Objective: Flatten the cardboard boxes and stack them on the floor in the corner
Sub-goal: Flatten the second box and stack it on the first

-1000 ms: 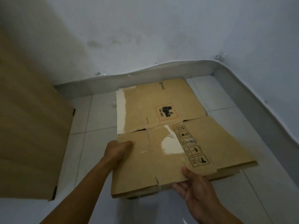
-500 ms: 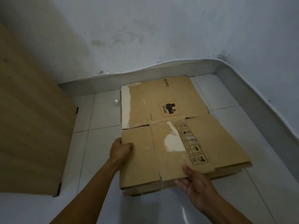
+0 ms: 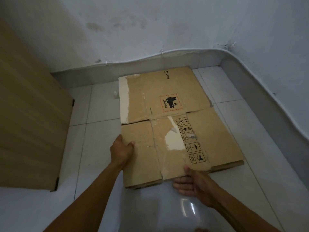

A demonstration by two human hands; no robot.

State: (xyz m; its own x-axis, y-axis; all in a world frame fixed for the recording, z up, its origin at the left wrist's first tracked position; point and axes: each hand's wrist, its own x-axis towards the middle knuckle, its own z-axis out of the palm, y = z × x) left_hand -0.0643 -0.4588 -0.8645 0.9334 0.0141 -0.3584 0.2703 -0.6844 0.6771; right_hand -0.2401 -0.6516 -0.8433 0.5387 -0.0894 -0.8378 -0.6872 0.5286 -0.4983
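The flattened cardboard box (image 3: pixel 167 124) lies on the tiled floor (image 3: pixel 93 148) toward the corner at 1 o'clock, its near edge held. The left hand (image 3: pixel 121 152) pinches the 9 o'clock edge; the right hand (image 3: pixel 192 181) has its fingers (image 3: pixel 180 183) underneath at 5 o'clock, thumb on top. I judge that letting go unevenly could leave it skewed, or trap those fingers under it. A wooden panel (image 3: pixel 31 123) at 9 o'clock narrows the space; the baseboard (image 3: pixel 250 91) limits it at 2.
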